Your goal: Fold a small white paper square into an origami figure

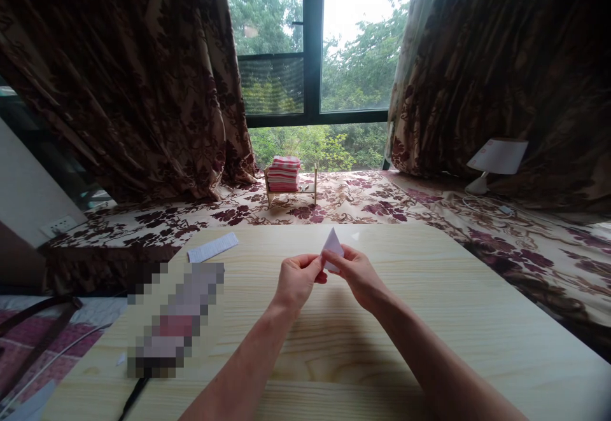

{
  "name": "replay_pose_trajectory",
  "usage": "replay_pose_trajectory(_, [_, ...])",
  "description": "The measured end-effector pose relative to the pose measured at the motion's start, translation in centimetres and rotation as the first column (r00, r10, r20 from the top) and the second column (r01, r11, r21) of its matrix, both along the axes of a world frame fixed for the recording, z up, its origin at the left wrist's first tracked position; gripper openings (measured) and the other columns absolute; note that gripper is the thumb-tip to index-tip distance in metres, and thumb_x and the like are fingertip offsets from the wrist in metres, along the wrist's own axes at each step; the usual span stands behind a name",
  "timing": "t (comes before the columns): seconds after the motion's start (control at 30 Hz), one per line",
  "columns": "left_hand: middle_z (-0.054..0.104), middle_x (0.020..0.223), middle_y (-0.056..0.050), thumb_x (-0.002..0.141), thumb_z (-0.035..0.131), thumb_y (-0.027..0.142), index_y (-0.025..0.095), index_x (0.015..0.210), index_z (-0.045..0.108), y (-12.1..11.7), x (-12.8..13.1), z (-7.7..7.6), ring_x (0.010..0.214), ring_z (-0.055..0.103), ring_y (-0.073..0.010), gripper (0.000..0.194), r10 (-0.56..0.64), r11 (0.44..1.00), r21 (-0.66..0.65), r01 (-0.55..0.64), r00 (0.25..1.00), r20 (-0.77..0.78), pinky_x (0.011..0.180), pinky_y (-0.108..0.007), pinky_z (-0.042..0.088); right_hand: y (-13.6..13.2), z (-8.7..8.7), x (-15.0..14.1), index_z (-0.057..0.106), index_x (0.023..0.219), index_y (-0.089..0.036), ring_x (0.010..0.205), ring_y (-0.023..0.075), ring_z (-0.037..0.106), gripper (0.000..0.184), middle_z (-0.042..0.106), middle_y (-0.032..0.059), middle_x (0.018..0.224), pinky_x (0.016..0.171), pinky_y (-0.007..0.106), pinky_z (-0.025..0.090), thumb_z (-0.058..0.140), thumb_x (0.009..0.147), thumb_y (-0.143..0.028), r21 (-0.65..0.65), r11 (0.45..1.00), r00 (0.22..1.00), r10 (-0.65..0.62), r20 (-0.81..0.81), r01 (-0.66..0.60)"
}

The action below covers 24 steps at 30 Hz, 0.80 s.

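Observation:
A small piece of white paper (333, 243), folded to a pointed tip, is held up above the wooden table (396, 345). My left hand (298, 279) pinches its lower left side between thumb and fingers. From the right, my right hand (356, 271) grips the same paper, its thumb across the front face. Both hands are closed and close together over the far middle of the table. The paper's lower edge and some fingertips are partly hidden by the hands.
A folded printed sheet (212, 247) lies at the table's far left. Nearer stands a blurred-out object (176, 319) with a black cable (133, 399). Beyond the table, a small rack (315, 186) holds striped folded cloths (284, 174); a lamp (496, 157) stands right.

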<state>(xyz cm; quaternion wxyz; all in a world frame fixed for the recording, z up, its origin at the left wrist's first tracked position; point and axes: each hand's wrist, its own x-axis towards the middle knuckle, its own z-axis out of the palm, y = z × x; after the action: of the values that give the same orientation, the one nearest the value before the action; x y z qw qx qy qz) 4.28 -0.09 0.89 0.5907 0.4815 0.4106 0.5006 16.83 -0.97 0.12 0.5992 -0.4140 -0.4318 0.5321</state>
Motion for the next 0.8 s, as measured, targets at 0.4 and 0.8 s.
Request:
replay_pose_trajectory(0.4, [0.058, 0.049, -0.002, 0.07, 0.066, 0.027, 0.01, 0.071, 0.075, -0.09, -0.18, -0.02, 0.047, 0.053, -0.0102, 0.019, -0.055, 0.989, 0.128, 0.075, 0.986, -0.155, 0.049, -0.021, 0.044, 0.11, -0.28, 0.37, 0.062, 0.064, -0.013, 0.056, 0.0113, 0.049, 0.03, 0.057, -0.0002, 0.058, 0.059, 0.027, 0.037, 0.076, 0.061, -0.039, -0.042, 0.997, 0.996, 0.057, -0.065, -0.06])
replay_pose_trajectory(0.8, [0.058, 0.05, -0.001, 0.07, 0.062, 0.03, 0.01, 0.071, 0.075, 0.08, -0.28, -0.11, 0.046, 0.05, -0.0094, 0.023, -0.073, 0.985, 0.138, 0.103, 0.976, -0.205, 0.047, -0.021, 0.043, 0.56, -0.68, 0.02, 0.064, 0.061, -0.013, 0.053, 0.0116, 0.047, 0.031, 0.059, 0.001, 0.056, 0.054, 0.026, 0.034, 0.077, 0.055, -0.04, -0.064, 0.998, 0.998, -0.031, -0.052, 0.027])
